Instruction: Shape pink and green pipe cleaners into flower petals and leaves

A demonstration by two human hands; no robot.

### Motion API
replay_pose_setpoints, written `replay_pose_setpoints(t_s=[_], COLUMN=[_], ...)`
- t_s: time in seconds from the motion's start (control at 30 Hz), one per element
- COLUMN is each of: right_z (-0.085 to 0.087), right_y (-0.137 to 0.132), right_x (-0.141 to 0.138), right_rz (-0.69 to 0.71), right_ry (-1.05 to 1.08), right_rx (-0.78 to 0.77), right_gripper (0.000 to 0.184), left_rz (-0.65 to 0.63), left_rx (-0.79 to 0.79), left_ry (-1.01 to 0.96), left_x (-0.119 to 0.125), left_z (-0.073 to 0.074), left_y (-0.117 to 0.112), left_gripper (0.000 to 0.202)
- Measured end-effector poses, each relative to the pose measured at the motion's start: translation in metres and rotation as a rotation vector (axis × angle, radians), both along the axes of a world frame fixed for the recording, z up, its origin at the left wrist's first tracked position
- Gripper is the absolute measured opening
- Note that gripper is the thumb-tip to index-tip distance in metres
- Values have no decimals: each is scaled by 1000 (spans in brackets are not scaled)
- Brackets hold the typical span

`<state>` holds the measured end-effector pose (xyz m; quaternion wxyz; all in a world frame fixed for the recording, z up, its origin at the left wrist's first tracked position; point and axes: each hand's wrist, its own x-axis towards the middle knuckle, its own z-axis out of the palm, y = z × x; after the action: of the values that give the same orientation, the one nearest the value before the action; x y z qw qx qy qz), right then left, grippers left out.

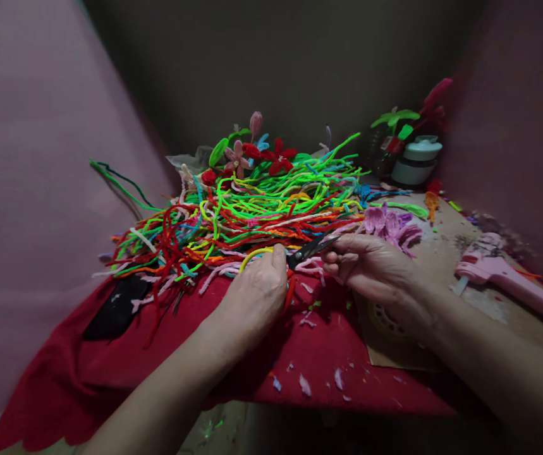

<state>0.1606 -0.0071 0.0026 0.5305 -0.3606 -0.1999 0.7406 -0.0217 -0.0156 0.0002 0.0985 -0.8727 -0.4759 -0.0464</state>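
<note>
My left hand (259,287) is closed around the yellow and red handles of a pair of scissors (302,254). Their dark blades point right, and the tips reach the fingers of my right hand (373,268). That hand is curled, with thumb and fingers close together at the blade tips; what they pinch, if anything, is hidden. Just behind both hands lies a big heap of fuzzy pipe cleaners (271,202) in green, red, yellow, orange and pink. A purple fuzzy flower (389,226) rests right behind my right wrist.
A red cloth (252,379) covers the table, strewn with pink scraps. At right, a pink glue gun (494,268) lies on a brown board (442,221). A lidded white jar (416,161) stands behind it. Finished red flowers (279,158) top the heap. A black pouch-like item (117,309) lies left.
</note>
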Motion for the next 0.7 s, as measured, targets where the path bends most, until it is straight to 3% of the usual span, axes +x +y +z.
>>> replay_pose_setpoints(t_s=[0.23, 0.37, 0.53, 0.7], right_z=[-3, -3, 1, 0], right_y=[1, 3, -1, -4], right_x=[-1, 0, 0, -2], right_rz=[-69, -57, 36, 67], right_ry=[-14, -18, 32, 44], right_rx=[21, 42, 51, 83], right_gripper=[13, 10, 11, 6], left_rz=[7, 73, 37, -83], left_rx=[-100, -68, 74, -358], left_ry=[-32, -112, -555, -1098], left_x=[3, -1, -1, 8], left_z=[5, 2, 7, 13], left_y=[-3, -1, 3, 6], left_gripper=[24, 24, 36, 39])
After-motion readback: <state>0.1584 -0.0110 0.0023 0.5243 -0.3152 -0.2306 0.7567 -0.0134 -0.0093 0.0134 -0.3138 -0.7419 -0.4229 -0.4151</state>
